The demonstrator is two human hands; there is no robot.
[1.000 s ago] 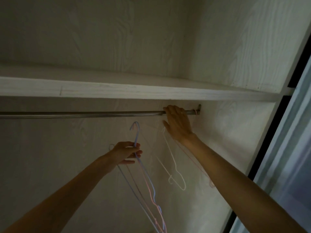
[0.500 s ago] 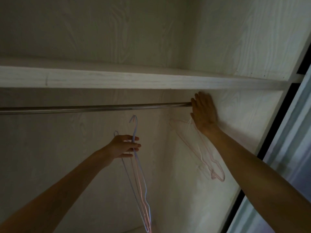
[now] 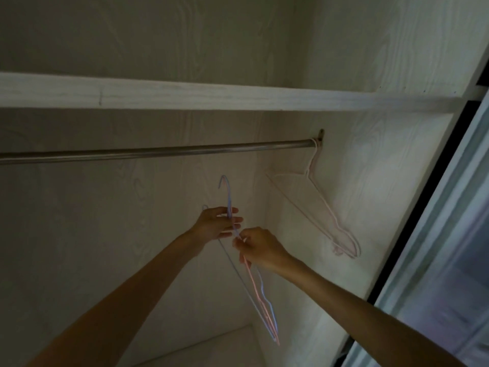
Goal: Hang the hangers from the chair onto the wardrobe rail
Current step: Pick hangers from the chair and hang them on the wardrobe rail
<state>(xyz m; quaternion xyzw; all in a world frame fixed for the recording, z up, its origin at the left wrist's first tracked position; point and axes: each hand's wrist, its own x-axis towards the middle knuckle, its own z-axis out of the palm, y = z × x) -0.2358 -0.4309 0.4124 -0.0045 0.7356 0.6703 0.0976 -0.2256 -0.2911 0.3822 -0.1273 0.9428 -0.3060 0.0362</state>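
1. The wardrobe [image 3: 383, 62] fills the frame; inside it, a pale wooden shelf [image 3: 185, 95] crosses the upper part, and a metal rail [image 3: 158, 152] runs just below it from the left edge to a bracket [image 3: 321, 135] on the right side wall.
2. Two pale pink wire hangers [image 3: 324, 205] hang at the rail's right end, against the side wall; their hooks sit over the rail and their long axes slope down to the lower right.
3. A bunch of wire hangers [image 3: 260, 295] sits at centre frame; at least one blue and one pink; hooks point up, long axes slope down to the right.
4. The left hand [image 3: 215, 226] is clamped round the bunch's necks; the right hand [image 3: 260, 247], just beside it, pinches a pink wire between its fingertips.
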